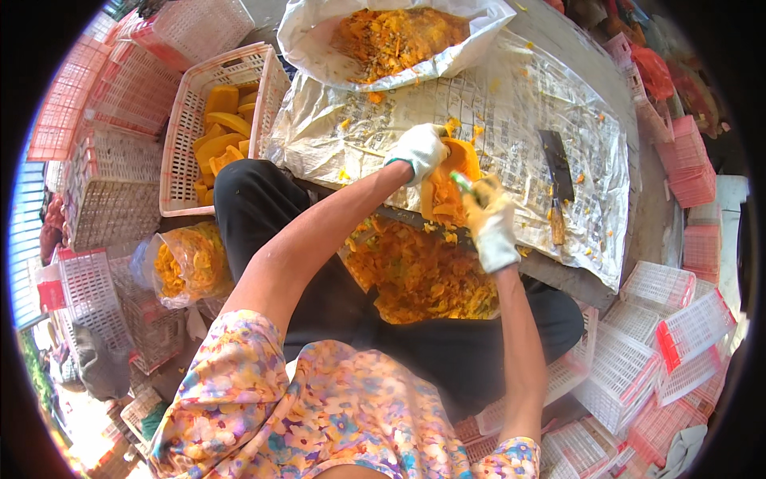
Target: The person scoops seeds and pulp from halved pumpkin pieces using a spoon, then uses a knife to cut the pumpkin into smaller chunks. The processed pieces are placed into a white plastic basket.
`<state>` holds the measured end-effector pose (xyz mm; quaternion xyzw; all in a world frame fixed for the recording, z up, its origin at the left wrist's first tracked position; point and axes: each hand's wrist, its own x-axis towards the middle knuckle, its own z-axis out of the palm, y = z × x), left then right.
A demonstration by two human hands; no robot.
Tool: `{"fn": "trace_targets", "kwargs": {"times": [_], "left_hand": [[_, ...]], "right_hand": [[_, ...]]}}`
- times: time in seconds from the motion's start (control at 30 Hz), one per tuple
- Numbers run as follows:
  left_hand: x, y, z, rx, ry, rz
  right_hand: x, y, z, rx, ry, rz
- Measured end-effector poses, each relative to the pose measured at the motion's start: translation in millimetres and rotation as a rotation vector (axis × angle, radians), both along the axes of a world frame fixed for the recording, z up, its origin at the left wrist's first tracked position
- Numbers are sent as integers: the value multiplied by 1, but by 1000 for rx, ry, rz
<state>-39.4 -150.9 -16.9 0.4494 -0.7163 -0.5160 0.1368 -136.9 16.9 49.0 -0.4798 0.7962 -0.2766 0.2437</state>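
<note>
A white work glove covers my left hand [419, 151], which grips the upper end of an orange pumpkin piece [444, 190]. The piece tilts over the near edge of a sheet-covered work surface. My right hand [492, 223], in a stained glove, is closed around a small tool with a white and green end [461, 181], held against the flesh; its working part is blurred and cannot be made out. Below, between my legs, lies a heap of orange pumpkin peelings and scraps [428, 272]. To the right a cleaver [557, 167] with a wooden handle rests on the printed sheet [589, 179].
At the far side stands an open white sack [299, 45] of pumpkin pulp and seeds [407, 39]. A plastic crate [179, 143] with cut pumpkin pieces [221, 135] is left of it. A clear bag of scraps [191, 260] sits by my left knee. Stacked crates [622, 359] surround me.
</note>
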Motion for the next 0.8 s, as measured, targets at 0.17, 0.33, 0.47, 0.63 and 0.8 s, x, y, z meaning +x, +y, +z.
{"fn": "trace_targets", "kwargs": {"times": [0.17, 0.33, 0.47, 0.63, 0.8], "left_hand": [[0, -8, 1, -1, -60, -67], [-3, -10, -15, -140, -104, -50], [-2, -6, -22, -244, -105, -100], [-7, -1, -9, -191, -50, -72], [-1, 1, 2, -184, -98, -103]], "right_hand": [[-25, -24, -33, -96, 167, 60], [4, -33, -21, -4, 293, 185], [9, -12, -13, 40, 131, 295], [39, 41, -18, -22, -48, 528], [6, 38, 10, -8, -323, -29]]}}
